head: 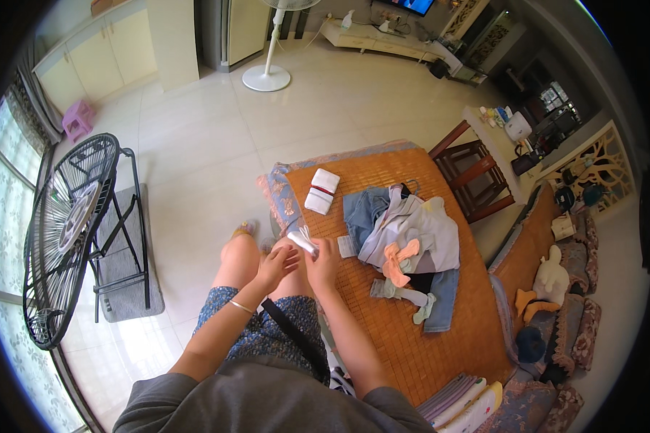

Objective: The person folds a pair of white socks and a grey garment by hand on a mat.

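Above my knees, my right hand [322, 262] grips a small white cloth item [301, 241], possibly a sock. My left hand [278, 266] is just left of it, fingers spread and nothing visible in them. On the orange woven mat [357, 303], near its far left corner, lie two folded white cloth bundles [323, 190] with a red strip between them. A heap to the right holds blue jeans [441, 297], a pale grey garment [436, 233], orange socks [398, 262] and pale green socks [423, 308]. A blue hanger [413, 187] pokes out behind the heap.
Folded cloths [455, 400] are stacked at the mat's near edge. A sofa with cushions and a white plush toy [551, 275] stands right, a wooden chair [474, 170] beyond the mat. A black corded chair [70, 233] is left; a white standing fan [266, 78] is ahead.
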The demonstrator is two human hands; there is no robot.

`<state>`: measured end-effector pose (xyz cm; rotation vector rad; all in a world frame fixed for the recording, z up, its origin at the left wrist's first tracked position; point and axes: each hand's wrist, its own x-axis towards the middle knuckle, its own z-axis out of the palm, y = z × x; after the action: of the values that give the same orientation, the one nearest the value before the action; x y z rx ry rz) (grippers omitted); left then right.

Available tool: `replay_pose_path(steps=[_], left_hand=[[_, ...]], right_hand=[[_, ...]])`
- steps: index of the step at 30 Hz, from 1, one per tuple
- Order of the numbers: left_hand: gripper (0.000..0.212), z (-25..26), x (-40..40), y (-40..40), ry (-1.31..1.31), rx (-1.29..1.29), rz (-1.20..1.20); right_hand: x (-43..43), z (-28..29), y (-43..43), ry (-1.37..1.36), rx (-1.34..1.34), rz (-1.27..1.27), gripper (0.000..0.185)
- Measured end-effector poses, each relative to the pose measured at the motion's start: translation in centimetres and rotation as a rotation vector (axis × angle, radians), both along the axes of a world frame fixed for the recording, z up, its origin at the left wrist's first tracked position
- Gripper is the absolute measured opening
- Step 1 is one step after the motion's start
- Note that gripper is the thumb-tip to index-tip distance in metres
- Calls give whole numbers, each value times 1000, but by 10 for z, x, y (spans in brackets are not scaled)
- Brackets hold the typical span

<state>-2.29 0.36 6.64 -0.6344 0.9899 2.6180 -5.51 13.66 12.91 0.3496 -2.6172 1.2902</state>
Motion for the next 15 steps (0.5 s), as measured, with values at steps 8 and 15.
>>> replay_pose_path(steps=[8, 15], left_hand=[[34, 44, 9, -8, 259, 116, 119], [30, 68, 23, -24, 356, -570, 108]], right_hand=[[37, 26, -23, 336, 188, 286, 40], [53, 27, -17, 239, 30, 342, 37]])
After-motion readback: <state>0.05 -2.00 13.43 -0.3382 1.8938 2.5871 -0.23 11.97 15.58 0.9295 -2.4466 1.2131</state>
